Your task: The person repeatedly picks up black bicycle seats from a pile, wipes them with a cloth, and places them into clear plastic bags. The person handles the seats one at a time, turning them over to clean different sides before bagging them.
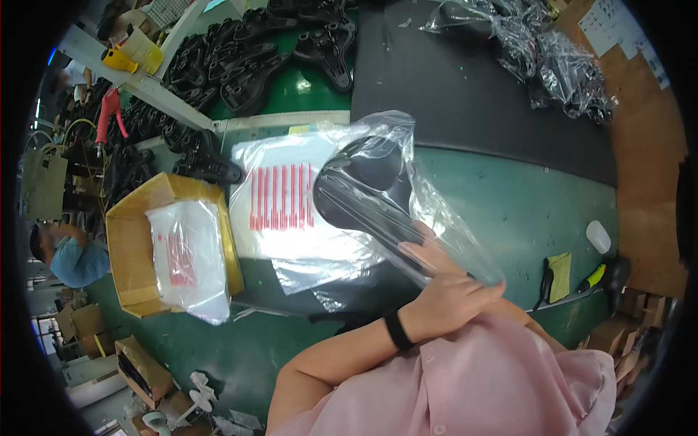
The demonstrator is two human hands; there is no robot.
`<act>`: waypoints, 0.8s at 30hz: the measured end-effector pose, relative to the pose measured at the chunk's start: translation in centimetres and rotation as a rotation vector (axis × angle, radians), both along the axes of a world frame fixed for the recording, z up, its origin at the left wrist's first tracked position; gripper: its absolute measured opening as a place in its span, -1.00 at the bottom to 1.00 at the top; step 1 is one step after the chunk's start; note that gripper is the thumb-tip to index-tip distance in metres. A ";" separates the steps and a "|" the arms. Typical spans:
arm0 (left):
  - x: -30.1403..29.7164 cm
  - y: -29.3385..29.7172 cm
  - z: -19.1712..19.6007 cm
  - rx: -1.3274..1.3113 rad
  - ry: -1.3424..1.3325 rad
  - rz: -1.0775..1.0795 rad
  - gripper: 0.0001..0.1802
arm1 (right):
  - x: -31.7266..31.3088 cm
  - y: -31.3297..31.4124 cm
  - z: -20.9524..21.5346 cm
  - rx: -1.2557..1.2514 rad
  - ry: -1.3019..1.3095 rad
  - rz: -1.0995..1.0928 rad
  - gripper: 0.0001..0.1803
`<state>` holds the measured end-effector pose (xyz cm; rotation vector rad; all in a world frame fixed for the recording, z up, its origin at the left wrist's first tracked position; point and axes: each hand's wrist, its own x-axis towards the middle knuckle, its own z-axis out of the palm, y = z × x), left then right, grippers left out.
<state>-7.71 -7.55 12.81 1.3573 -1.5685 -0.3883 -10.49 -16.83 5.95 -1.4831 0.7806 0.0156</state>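
Note:
A black bicycle saddle [345, 207] lies inside a clear plastic bag [445, 211], its wide end away from me and its nose toward me. My right hand [430, 254] is closed at the saddle's nose; whether it is inside the bag I cannot tell. Crossing over the right wrist, my left hand [454, 299] wears a black wristband and has its fingers closed at the bag's near end. Under the saddle's left side lies a stack of flat clear bags [280, 200] printed with red lines. Farther left, a yellow-brown box [127, 247] holds more printed bags [185, 254].
Unwrapped saddles [251, 73] pile up at the far left, near a red air gun [109, 116]. Bagged saddles [560, 69] lie on a black mat [436, 94] at the far right. A yellow cloth [559, 276] and a green-black cutter [592, 277] sit at right. Another person [76, 258] is at left.

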 end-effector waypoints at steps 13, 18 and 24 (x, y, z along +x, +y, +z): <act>12.7 5.8 -13.8 0.783 -0.100 0.602 -0.21 | 22.8 -24.2 -4.0 0.143 -0.562 -0.561 -0.55; 13.4 6.6 -14.8 0.826 -0.085 0.481 -0.18 | 38.3 -17.0 -8.2 -1.088 0.025 -0.091 -0.04; 12.6 5.7 -14.2 0.848 -0.050 0.538 -0.16 | 42.2 -16.6 -8.2 -1.098 0.216 -0.010 0.15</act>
